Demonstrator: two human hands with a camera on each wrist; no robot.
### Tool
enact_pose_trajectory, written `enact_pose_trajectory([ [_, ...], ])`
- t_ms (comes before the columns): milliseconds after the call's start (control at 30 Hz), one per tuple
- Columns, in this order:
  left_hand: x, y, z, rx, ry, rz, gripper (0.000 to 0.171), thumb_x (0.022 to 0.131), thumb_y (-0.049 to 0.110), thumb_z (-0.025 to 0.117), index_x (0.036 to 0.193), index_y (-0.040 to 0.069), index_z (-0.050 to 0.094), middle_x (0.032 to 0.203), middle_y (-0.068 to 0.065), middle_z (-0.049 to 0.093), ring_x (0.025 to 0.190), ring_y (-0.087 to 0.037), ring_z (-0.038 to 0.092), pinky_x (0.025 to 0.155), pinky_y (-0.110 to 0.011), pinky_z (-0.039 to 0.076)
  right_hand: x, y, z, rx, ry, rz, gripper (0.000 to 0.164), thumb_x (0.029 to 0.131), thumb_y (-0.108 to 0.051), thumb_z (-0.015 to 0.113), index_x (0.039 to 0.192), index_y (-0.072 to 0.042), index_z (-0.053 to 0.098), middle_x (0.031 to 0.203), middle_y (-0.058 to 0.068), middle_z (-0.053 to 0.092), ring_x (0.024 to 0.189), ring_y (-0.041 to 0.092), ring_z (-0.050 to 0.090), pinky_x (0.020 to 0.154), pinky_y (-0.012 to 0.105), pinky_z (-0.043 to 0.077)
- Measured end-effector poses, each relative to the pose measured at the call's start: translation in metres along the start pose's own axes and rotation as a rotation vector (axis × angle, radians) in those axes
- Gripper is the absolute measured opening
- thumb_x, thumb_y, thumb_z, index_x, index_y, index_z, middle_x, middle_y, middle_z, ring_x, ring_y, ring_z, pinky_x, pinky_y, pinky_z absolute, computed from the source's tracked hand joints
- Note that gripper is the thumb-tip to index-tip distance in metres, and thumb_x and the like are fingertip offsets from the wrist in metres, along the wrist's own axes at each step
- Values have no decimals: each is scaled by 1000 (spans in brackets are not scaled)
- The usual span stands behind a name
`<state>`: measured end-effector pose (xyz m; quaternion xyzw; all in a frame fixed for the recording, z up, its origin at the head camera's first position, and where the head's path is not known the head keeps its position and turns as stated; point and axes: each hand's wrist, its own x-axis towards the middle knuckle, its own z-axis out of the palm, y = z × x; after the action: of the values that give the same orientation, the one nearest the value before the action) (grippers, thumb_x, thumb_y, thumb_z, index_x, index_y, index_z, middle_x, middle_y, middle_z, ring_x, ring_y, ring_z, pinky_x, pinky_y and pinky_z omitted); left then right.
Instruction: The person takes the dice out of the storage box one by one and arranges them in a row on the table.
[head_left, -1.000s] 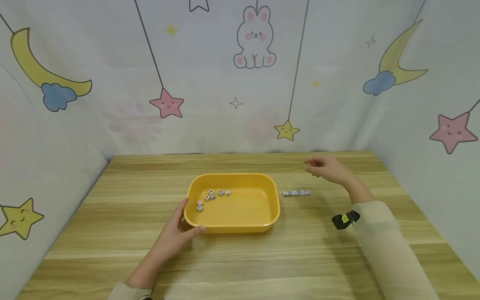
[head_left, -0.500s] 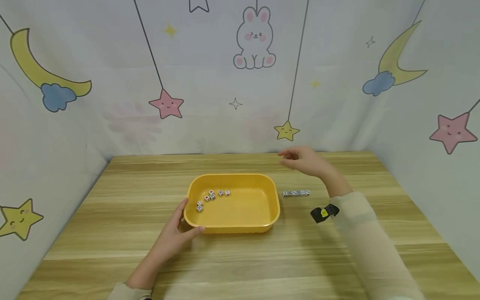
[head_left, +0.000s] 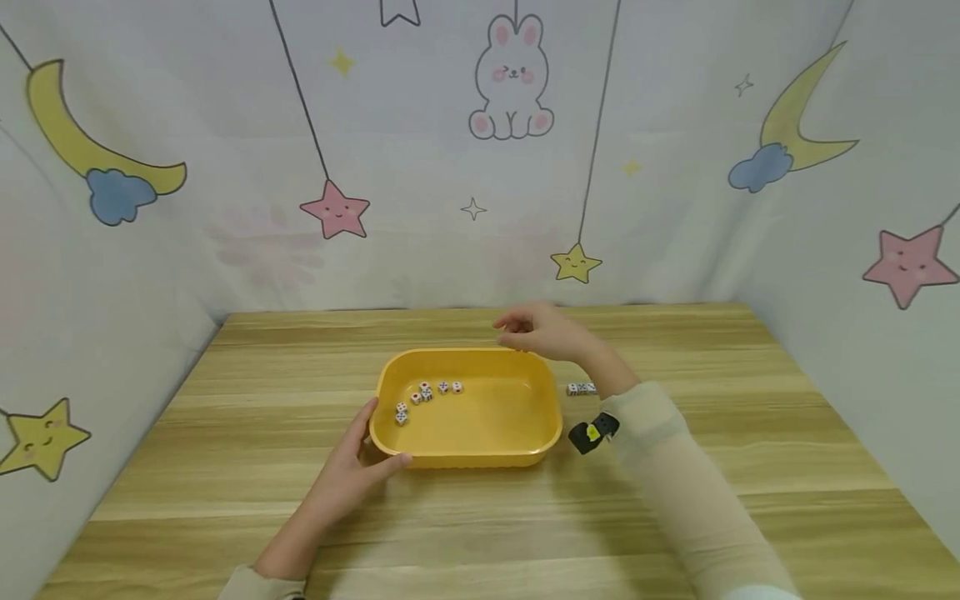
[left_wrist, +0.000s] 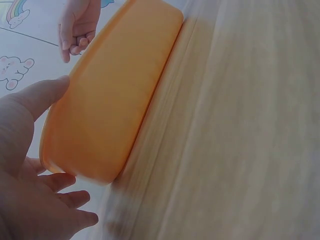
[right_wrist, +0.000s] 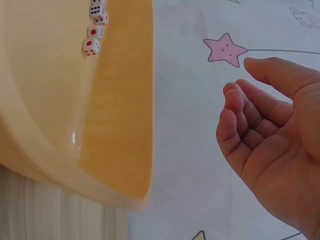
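Note:
A yellow plastic tray (head_left: pixel 480 425) stands on the table, with several small white dice (head_left: pixel 426 393) in its left part. My left hand (head_left: pixel 348 471) holds the tray's near left corner, thumb at the front rim and fingers along the left end. The left wrist view shows that thumb (left_wrist: pixel 50 95) against the outer wall, the other fingers spread. Above the tray's far right rim is my right hand (head_left: pixel 543 332), its fingers loosely bent. In the right wrist view nothing shows between its thumb and fingertips. More dice (head_left: pixel 581 389) lie in a row right of the tray, partly hidden by my right forearm.
The wooden table (head_left: pixel 247 400) reaches back to a white cloth wall (head_left: pixel 420 275) printed with stars, moons and a rabbit. Similar cloth closes both sides. A black strap with a yellow mark (head_left: pixel 592 433) hangs at my right wrist.
My right hand has moved left, from beyond the row of dice to over the tray's far rim. The right forearm now covers part of that row. My left hand and the tray stay put.

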<state>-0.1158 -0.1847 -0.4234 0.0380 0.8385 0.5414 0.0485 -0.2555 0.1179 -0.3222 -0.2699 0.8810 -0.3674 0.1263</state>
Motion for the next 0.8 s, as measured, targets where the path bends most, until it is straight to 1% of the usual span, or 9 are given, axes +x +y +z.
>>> enact_pose_trajectory([
  [133,0,1,1,6,-2,-13,100,82,32,78,155,13,13,156,-15,28,143,-37,24,114,-60,15,10,-2,15,-6,-18,-9,38,94,-23,63,125,-1,62,100,8,68,83,20,60,74,28,52],
  [200,0,1,1,6,-2,-19,100,81,32,78,155,13,13,156,-15,28,143,-37,23,114,-60,15,14,-2,21,14,-30,-10,39,94,-23,63,126,0,61,102,11,68,82,21,60,76,33,53],
  [267,0,1,0,4,-2,-23,100,82,32,78,155,13,12,156,-15,27,143,-37,23,114,-60,15,18,-2,27,41,-44,-14,39,94,-22,63,126,1,61,104,15,68,81,22,60,79,40,54],
  [333,0,0,0,3,-2,-21,100,82,32,78,155,13,12,157,-14,27,143,-36,22,114,-59,15,21,-2,32,78,-64,-12,39,95,-20,62,126,3,60,104,20,67,81,27,59,81,48,52],
  [433,0,0,1,2,-5,-13,100,82,31,77,155,13,12,157,-15,26,144,-36,22,114,-59,15,25,0,39,108,-88,-17,38,95,-18,61,126,4,59,102,23,66,81,33,59,82,53,51],
  [500,0,-1,1,1,-6,-6,99,82,31,77,155,12,12,157,-15,26,144,-37,22,114,-59,15,27,0,43,114,-103,-23,38,96,-17,60,126,5,59,100,24,66,83,38,59,82,52,52],
  [600,0,-2,1,-4,-5,3,99,83,30,77,155,12,13,157,-15,26,143,-37,22,114,-60,14,28,0,49,114,-123,-26,38,96,-16,60,126,6,58,99,25,66,86,40,59,82,50,52],
  [733,1,-2,0,-6,-4,10,99,83,29,77,155,11,13,156,-15,27,143,-37,23,114,-60,15,29,3,58,91,-134,-6,36,95,-16,60,124,5,60,98,23,66,83,34,60,78,44,54],
  [800,1,-2,0,-7,-4,11,99,83,29,77,155,10,12,156,-16,27,143,-37,23,114,-59,15,30,5,64,73,-141,-3,35,95,-17,60,123,5,61,96,21,67,80,31,61,74,38,54],
])
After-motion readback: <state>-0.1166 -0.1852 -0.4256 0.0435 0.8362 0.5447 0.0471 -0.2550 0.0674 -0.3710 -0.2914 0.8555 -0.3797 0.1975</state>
